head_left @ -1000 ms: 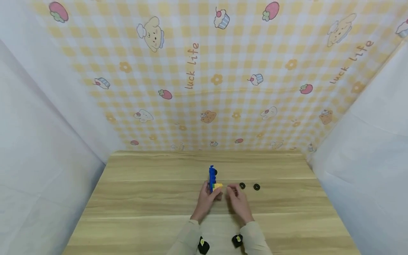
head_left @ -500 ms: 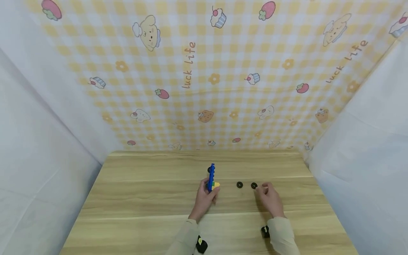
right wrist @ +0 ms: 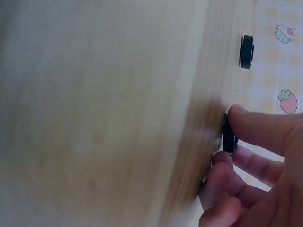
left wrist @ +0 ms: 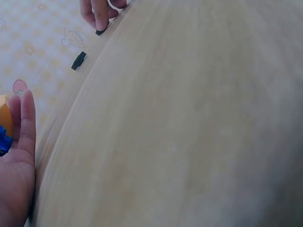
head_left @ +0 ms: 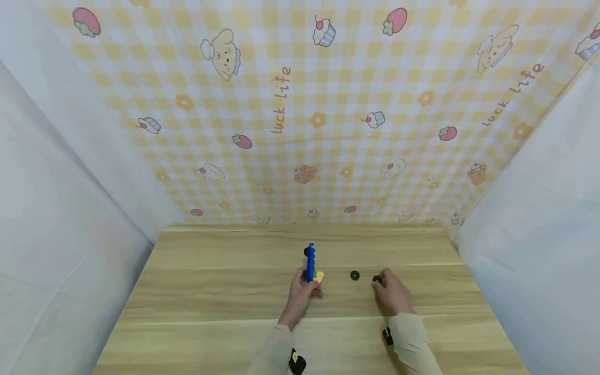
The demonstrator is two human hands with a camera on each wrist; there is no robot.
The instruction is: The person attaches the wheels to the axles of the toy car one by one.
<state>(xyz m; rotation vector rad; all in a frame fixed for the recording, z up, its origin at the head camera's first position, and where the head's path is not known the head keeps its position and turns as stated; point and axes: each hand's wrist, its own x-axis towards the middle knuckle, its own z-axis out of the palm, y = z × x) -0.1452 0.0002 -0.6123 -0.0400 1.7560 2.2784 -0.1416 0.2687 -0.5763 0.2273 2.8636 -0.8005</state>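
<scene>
Upright blue brick strip [head_left: 310,262] with yellow piece; two small black wheels [head_left: 354,275] [head_left: 377,279] flat on table.

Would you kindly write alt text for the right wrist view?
The right hand pinches a small black wheel lying on a wooden table. A second black wheel lies apart from it, farther along the table.

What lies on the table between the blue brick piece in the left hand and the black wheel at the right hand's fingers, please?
One loose black wheel lies between the blue brick piece and the right hand; the head view shows it.
</scene>
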